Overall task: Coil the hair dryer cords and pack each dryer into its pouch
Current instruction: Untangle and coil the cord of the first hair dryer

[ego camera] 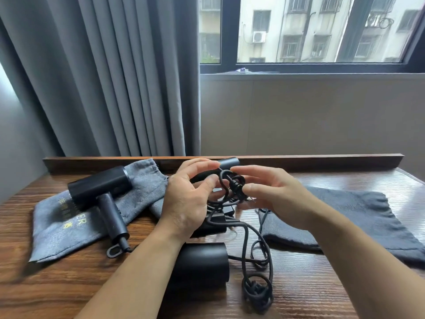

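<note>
Grey pouch (57, 226): flat at the left of the worktop (69, 284), with printed lettering showing.
Left dryer (99, 187): lies on the grey pouch with its handle pointing toward the person and its hanging loop just off the cloth.
Left hand (186, 203): fingers and thumb are curled round one side of the cord knot (234, 185), held above the worktop.
Cord knot: sits directly between the two hands. Its cord runs down toward the person and a little rightward.
Far dryer (228, 163): barrel just behind the fingertips, mostly hidden.
Near dryer (202, 261): black barrel under the left forearm.
Right hand (280, 196): fingertips pinch the knot's other side.
Slack cord (257, 288): loose loops to the right of the near dryer. The right hand looks nearer to them and so better placed to gather them.
Dark pouch (345, 215): flat at the right, under the right forearm.
Surface: dark wood grain, glossy, with a raised back rail.
Room: grey curtain (115, 77) on the left, window (322, 31) on the right facing apartment blocks.
</note>
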`<state>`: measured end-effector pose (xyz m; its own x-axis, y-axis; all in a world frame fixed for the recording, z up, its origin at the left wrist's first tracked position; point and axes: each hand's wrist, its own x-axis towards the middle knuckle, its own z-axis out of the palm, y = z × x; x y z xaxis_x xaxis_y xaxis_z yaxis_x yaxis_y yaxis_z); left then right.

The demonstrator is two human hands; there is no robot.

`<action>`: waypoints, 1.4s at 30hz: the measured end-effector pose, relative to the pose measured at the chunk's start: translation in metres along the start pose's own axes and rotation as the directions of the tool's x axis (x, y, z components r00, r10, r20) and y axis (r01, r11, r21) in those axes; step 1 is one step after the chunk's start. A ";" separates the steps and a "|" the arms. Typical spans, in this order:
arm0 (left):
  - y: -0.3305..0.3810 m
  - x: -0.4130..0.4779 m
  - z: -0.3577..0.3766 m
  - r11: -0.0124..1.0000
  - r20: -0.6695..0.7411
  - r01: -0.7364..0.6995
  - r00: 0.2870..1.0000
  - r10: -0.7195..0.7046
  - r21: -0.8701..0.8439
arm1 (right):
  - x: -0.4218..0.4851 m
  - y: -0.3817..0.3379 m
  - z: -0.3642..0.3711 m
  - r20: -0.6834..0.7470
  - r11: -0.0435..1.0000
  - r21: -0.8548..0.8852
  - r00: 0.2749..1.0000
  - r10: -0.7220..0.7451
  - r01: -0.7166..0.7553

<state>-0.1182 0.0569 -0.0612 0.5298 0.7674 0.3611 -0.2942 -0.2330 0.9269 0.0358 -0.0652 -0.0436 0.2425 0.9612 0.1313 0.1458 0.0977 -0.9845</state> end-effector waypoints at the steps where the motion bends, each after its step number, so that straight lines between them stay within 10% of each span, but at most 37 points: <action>1: -0.002 0.002 0.000 0.999 -0.042 -0.016 0.999 0.017 0.030 | -0.001 0.002 -0.001 -0.032 0.999 -0.042 0.999 -0.019 0.017; 6: -0.007 0.004 -0.009 0.749 -0.017 -0.307 0.920 0.391 0.588 | -0.001 0.002 -0.006 -0.174 0.987 -0.153 0.982 -0.076 0.050; 10: -0.017 0.007 -0.006 0.624 0.255 -0.475 0.875 0.412 0.621 | 0.000 -0.003 -0.006 -0.149 0.986 -0.159 0.986 -0.071 0.047; 16: -0.017 0.007 -0.003 0.684 0.308 -0.376 0.924 0.227 0.625 | 0.002 -0.006 -0.004 -0.202 0.988 -0.154 0.979 -0.039 0.008; 29: -0.011 0.012 -0.008 0.765 -0.162 -0.048 0.967 0.197 0.642 | -0.004 -0.010 -0.010 -0.370 0.974 0.202 0.929 -0.025 0.107; 42: -0.004 0.006 -0.012 0.945 0.145 -0.121 0.986 0.080 0.303 | 0.020 -0.036 0.012 -0.116 0.969 0.230 0.992 -0.059 0.084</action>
<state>-0.1237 0.0695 -0.0646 0.6140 0.6518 0.4452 -0.1017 -0.4940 0.8635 0.0238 -0.0462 -0.0067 0.3427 0.9176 0.2016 -0.0591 0.2352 -0.9701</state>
